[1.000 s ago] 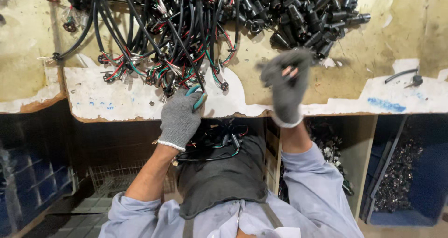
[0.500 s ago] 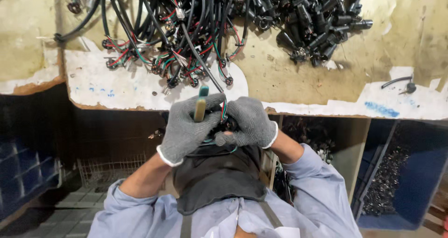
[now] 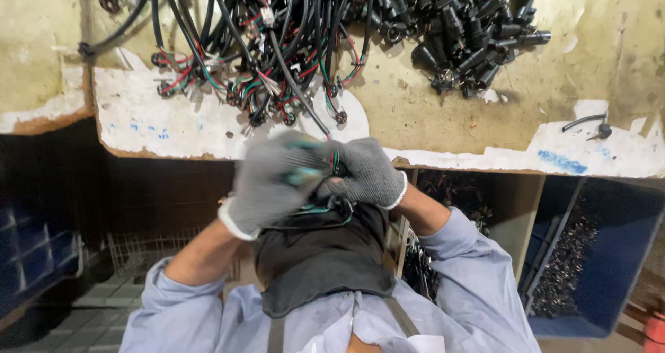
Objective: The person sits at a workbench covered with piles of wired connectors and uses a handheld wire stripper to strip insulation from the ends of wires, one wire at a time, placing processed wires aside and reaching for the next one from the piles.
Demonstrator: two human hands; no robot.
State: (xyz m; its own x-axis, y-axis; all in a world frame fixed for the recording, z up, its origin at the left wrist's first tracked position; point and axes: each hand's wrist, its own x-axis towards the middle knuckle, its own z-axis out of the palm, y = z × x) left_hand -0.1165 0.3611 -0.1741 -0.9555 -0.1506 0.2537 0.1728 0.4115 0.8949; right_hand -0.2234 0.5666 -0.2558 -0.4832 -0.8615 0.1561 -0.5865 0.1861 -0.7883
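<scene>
Left hand [image 3: 267,183]: gloved, blurred, fist closed round a green-handled tool [image 3: 303,176].
Right hand [image 3: 367,173]: clenched on cable [image 3: 298,90] end, steadying it for the tool.
Cable: runs to 12 o'clock into wire pile [image 3: 256,41].
Connectors [image 3: 464,31]: heaped at 1 o'clock, within reach.

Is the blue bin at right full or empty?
Partly filled: small dark parts cover the floor of the blue bin, and its walls rise bare above them.

Landmark: the workbench [image 3: 450,128], its near edge in front of the person.
Cable bundle [image 3: 256,41]: on the bench, far left-centre.
Connector heap [image 3: 464,31]: on the bench, right of the bundle, touching it.
Loose clip [image 3: 585,123]: on the bench, near right edge.
Left hand [image 3: 267,183], right hand [image 3: 364,173]: together just before the bench edge, a cable [image 3: 298,90] running from them up to the bundle.
Bin [image 3: 603,256]: below the bench, right.
Crate [image 3: 31,245]: below the bench, left.
</scene>
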